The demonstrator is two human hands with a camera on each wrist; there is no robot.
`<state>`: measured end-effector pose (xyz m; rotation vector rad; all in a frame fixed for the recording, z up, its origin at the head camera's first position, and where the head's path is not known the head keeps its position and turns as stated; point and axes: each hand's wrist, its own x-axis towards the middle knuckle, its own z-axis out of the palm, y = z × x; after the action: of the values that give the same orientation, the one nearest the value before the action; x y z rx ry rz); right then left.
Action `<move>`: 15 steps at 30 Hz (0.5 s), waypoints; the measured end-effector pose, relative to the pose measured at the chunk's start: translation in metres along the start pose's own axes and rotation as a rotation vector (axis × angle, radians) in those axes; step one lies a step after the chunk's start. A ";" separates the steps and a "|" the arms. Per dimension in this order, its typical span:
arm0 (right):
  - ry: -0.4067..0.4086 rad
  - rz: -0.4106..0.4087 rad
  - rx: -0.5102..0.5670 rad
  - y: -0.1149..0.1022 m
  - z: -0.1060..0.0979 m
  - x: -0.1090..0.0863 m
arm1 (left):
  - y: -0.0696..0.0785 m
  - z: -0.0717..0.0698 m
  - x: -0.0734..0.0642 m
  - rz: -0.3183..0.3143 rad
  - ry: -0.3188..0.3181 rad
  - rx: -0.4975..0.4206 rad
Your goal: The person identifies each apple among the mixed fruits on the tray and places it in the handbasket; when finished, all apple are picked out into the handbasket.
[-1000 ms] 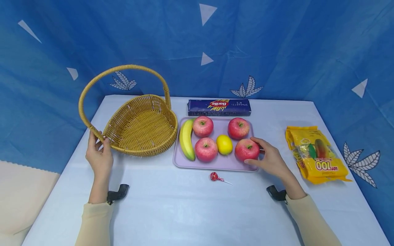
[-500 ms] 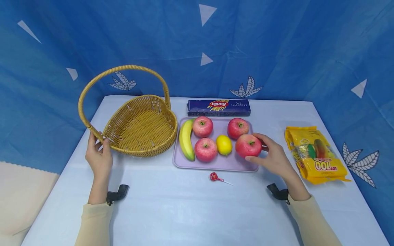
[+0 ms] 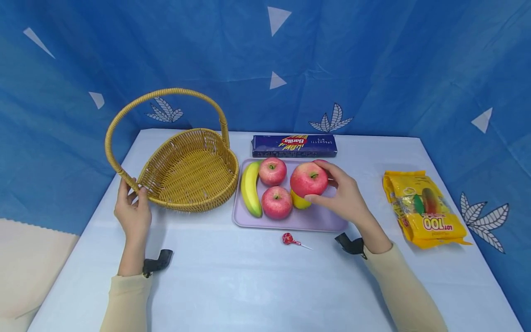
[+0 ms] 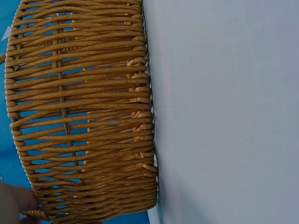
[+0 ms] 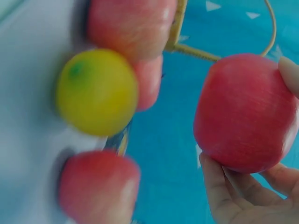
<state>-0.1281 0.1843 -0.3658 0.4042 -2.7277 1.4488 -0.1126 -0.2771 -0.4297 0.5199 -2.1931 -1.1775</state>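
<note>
Steady the wicker basket (image 3: 191,173) between nine and ten o'clock of the lilac tray (image 3: 319,219), where the left hand (image 3: 133,214) pinches its edge at eight o'clock with thumb and fingers, and keep the red apple (image 3: 308,180), cupped from four o'clock in the right hand's (image 3: 344,196) wide, rounded grip, high enough to clear the lemon (image 3: 299,202) showing at its seven o'clock. Compared with half a second ago, the basket sits as it did, while the apple has moved from the tray's three o'clock to its two and now hides part of the lemon
</note>
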 end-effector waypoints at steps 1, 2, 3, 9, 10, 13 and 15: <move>-0.005 -0.003 0.013 -0.004 0.003 0.003 | 0.000 0.000 0.000 0.000 -0.002 0.001; -0.009 -0.009 0.018 -0.009 0.006 0.007 | 0.000 0.000 0.000 -0.002 -0.004 0.001; -0.012 -0.019 0.019 -0.014 0.009 0.011 | 0.000 0.000 0.000 -0.004 -0.004 0.001; -0.037 -0.087 -0.033 -0.045 0.031 0.037 | 0.000 0.000 0.000 -0.006 -0.001 -0.009; -0.044 -0.095 -0.040 -0.050 0.035 0.041 | 0.000 0.000 0.000 -0.004 -0.001 -0.013; -0.076 -0.114 -0.020 -0.062 0.047 0.054 | -0.001 0.000 0.000 0.000 -0.003 -0.013; -0.095 -0.125 0.001 -0.070 0.057 0.062 | -0.001 0.000 -0.001 0.001 -0.003 -0.012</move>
<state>-0.1660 0.0872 -0.3322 0.6464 -2.7170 1.4349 -0.1120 -0.2776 -0.4307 0.5117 -2.1869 -1.1911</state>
